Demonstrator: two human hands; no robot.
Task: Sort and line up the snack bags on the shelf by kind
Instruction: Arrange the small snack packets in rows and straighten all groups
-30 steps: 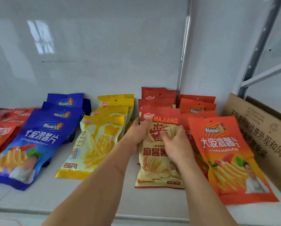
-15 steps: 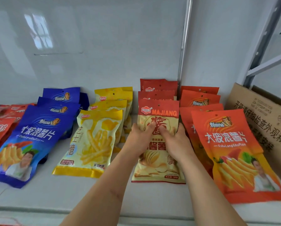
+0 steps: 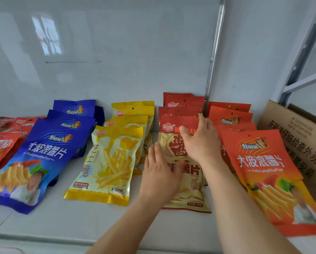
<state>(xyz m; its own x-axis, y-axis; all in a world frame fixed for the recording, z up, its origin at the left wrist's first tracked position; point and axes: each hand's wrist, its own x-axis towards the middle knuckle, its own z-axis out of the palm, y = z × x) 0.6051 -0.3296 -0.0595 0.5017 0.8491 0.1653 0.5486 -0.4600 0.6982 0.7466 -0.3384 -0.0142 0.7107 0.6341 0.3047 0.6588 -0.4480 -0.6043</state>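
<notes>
Snack bags lie in overlapping rows on a white shelf (image 3: 91,222). A red-and-cream Majiang chip bag (image 3: 173,149) fronts the middle row. My left hand (image 3: 160,178) lies flat on its lower left part, fingers straight. My right hand (image 3: 199,142) rests on its upper right part with spread fingers. Left of it lies a row of yellow fries bags (image 3: 109,162), then a row of blue chip bags (image 3: 34,160). Orange chip bags (image 3: 267,173) form the row on the right.
More red bags (image 3: 1,143) sit at the far left edge. A brown cardboard box (image 3: 300,136) stands at the right end, beside grey metal shelf posts (image 3: 303,50). A white back wall closes the shelf behind the rows.
Both hands have let go of the Majiang bag's top and now lie flat on it. The left hand slid down and left; the right hand moved up to the bag's upper right.
</notes>
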